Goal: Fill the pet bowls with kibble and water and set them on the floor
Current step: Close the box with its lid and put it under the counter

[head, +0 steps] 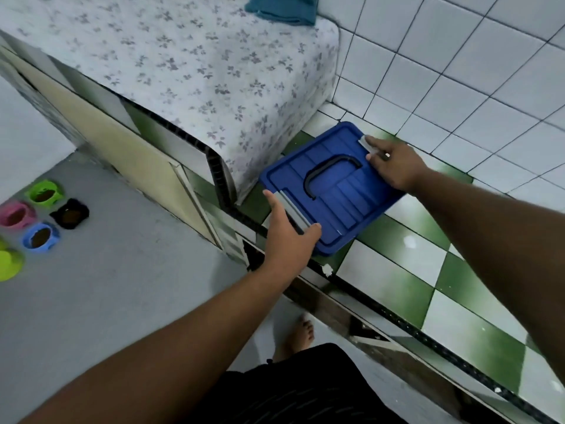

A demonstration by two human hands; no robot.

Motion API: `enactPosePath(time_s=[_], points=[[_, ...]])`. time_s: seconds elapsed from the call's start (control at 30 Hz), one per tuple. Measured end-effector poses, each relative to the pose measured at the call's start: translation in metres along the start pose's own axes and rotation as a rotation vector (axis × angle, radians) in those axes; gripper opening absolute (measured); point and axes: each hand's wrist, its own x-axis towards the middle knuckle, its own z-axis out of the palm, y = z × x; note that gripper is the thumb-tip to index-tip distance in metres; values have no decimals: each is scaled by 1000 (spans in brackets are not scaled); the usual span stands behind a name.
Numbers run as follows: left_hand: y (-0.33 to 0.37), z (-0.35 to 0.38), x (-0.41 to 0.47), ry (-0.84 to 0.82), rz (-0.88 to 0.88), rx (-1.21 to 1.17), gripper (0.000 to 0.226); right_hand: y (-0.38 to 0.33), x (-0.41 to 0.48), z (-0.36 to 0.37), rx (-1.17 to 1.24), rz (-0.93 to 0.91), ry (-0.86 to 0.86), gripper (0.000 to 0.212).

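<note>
Coloured plastic pet bowls (27, 238): on the floor, brown kibble inside. Your left grip (287, 240) clasps the near grey latch (293, 212) of the blue plastic lidded box (342, 194) on the tiled worktop (397, 261); your right grip (394, 166) pinches the far grey latch (363, 141). Judgement: kibble done; snap both latches shut, then fetch water.

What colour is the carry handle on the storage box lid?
Black handle, against the blue lid; shown in the head view.

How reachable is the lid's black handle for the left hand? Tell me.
Likely yes: the left hand grips the near edge of the blue lid; the black handle lies bare just beyond it, nothing between.
</note>
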Motion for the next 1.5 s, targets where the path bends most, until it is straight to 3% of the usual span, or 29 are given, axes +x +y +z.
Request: enactPosePath(time_s=[0.7,0.87,1.0,1.2,1.5], points=[[-52,-91,-71,-1,17,117,116,-57,-139,61,160,117,64,50],[-69,-115,-73,14,112,254,110,-68,-195,87,267,173,139,57],[-91,-128,-77,-27,159,403,111,-78,-242,110,248,197,135,74],[-124,-149,-93,-75,188,523,111,-80,-318,143,277,172,-41,112],[-217,-125,-101,-256,119,681,107,-19,-382,239,445,338,-278,141]])
